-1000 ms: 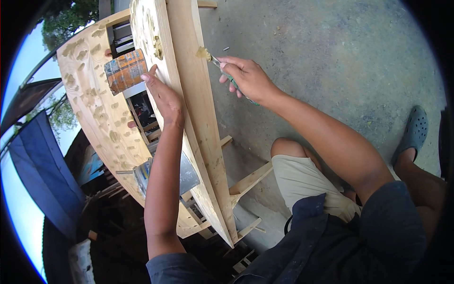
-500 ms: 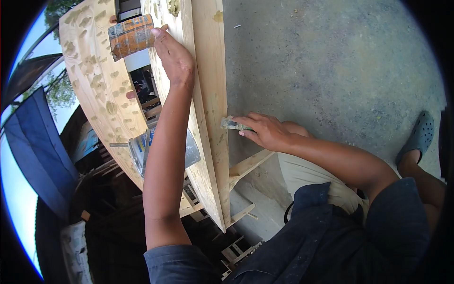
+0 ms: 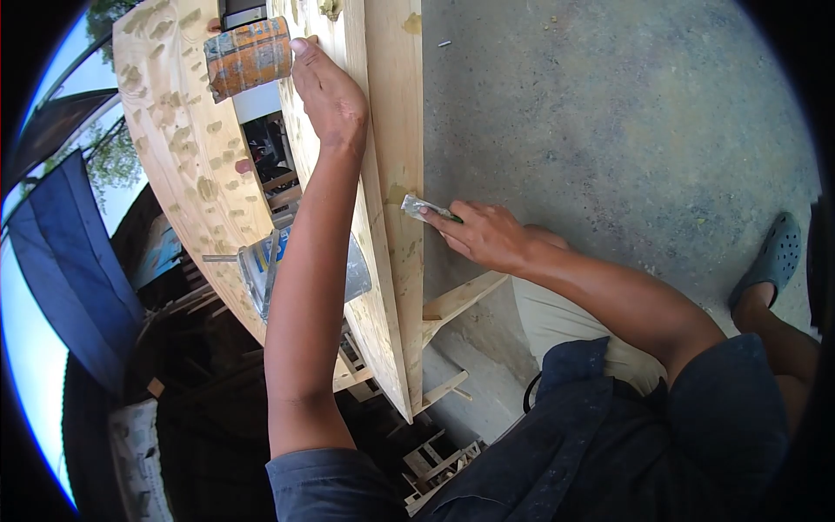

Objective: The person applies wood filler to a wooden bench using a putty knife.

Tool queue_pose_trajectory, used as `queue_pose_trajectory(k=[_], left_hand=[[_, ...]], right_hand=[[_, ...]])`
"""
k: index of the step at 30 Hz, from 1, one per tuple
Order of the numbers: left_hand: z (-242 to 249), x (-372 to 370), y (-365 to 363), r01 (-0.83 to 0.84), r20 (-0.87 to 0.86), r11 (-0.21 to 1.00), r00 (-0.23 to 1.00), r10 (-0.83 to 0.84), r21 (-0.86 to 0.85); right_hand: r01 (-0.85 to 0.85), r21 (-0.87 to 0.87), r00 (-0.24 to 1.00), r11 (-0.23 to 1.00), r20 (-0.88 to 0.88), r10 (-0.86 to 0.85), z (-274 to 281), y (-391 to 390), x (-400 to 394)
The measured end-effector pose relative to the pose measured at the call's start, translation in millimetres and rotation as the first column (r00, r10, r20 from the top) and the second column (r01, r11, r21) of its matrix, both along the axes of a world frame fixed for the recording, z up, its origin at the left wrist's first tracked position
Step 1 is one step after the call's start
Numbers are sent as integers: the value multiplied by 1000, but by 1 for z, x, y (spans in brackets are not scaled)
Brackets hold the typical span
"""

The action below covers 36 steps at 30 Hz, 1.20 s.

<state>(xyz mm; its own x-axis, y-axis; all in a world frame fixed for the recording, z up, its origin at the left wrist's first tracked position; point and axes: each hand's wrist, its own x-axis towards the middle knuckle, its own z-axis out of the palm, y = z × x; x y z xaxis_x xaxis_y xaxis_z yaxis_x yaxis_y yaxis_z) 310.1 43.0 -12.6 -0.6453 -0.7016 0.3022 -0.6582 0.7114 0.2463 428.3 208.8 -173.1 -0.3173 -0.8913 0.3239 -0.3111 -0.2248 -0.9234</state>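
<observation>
- Concrete floor [image 3: 591,130], grey and scuffed, fills the right side of the view.
- Beyond the left arm stands a curved wooden panel [image 3: 200,187], dotted with many tan spots.
- Between panel and floor runs a long board [image 3: 396,96]. Its long axis goes up and down the view, and it tapers to a narrow end at the bottom.
- Behind the left forearm sits a metal can [image 3: 357,271], partly hidden by that arm.
- Left hand [image 3: 330,96] is farther up the board, its thumb right beside an orange block [image 3: 250,59]. Most of its fingers are out of sight, so one cannot tell whether it grips the block or only rests by it.
- Right hand [image 3: 496,239] is at the board's floor-side edge, wrapped around the handle of a scraper [image 3: 415,206], and is by far the nearer of the 2 hands to the blade.
- From that grip, the scraper reaches out to the left, over the board. Its long axis lies roughly crosswise to the board's, the blade end pointing left and slightly up the view.
- Just above the blade's tip is a tan patch [image 3: 396,190] on the board; whether blade and wood touch is too fine to tell.
</observation>
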Motion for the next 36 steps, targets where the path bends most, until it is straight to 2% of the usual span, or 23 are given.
queue_pose_trajectory(k=[2, 6, 8, 9, 11, 14, 18, 21, 22, 24, 25, 27, 29, 32, 34, 35, 36], left_hand=[[0, 1, 0, -13, 5, 1000, 1000, 13, 14], [2, 0, 4, -16, 25, 1000, 1000, 16, 7], [0, -1, 5, -34, 16, 999, 999, 34, -3], [1, -2, 5, -33, 13, 999, 999, 33, -5], [1, -1, 5, -47, 21, 999, 999, 46, 5], [0, 0, 3, -12, 0, 1000, 1000, 12, -2], [4, -2, 3, 4, 23, 1000, 1000, -3, -18], [6, 0, 1, 4, 39, 1000, 999, -3, -7], [3, 1, -1, -17, 38, 1000, 999, 17, -4], [9, 0, 9, -49, 30, 999, 998, 49, 16], [12, 0, 12, -70, 34, 997, 997, 69, 21], [16, 2, 15, -88, 23, 995, 996, 88, 37], [16, 3, 15, -106, 8, 993, 994, 105, 47], [19, 7, 16, -112, -7, 991, 994, 112, 68], [17, 8, 15, -129, -35, 989, 991, 132, 75], [16, 8, 14, -133, -26, 989, 990, 135, 69], [16, 8, 13, -141, -56, 987, 988, 146, 76]], right_hand=[[75, -158, 997, 985, 8, -75, 18, -1, -3], [101, -105, 990, 989, -90, -110, 12, -10, -7], [-62, 42, 984, 997, -162, 68, 11, 0, -16], [-61, 41, 984, 997, -165, 67, 15, 3, -20], [8, -75, 999, 997, -48, -12, 24, 6, -24], [75, -93, 995, 993, -57, -81, 23, -8, -24], [-18, 8, 985, 1000, -171, 20, 14, 9, -35], [-4, 104, 1000, 995, -5, 5, 10, 28, -67], [-9, 103, 998, 995, -64, 15, 9, 28, -79], [278, 38, 940, 960, 196, -280, 11, 28, -103], [265, 24, 953, 964, 144, -265, 17, 30, -119], [429, 24, 894, 903, 129, -428, 38, 31, -155], [474, -3, 880, 880, -9, -475, 83, 30, -196], [391, -40, 902, 920, -184, -391, 172, 18, -238], [349, 49, 748, 936, -616, -247, 219, -1, -253], [340, 42, 730, 940, -641, -236, 230, -15, -257], [300, 61, 618, 952, -772, -145, 239, -29, -262]])
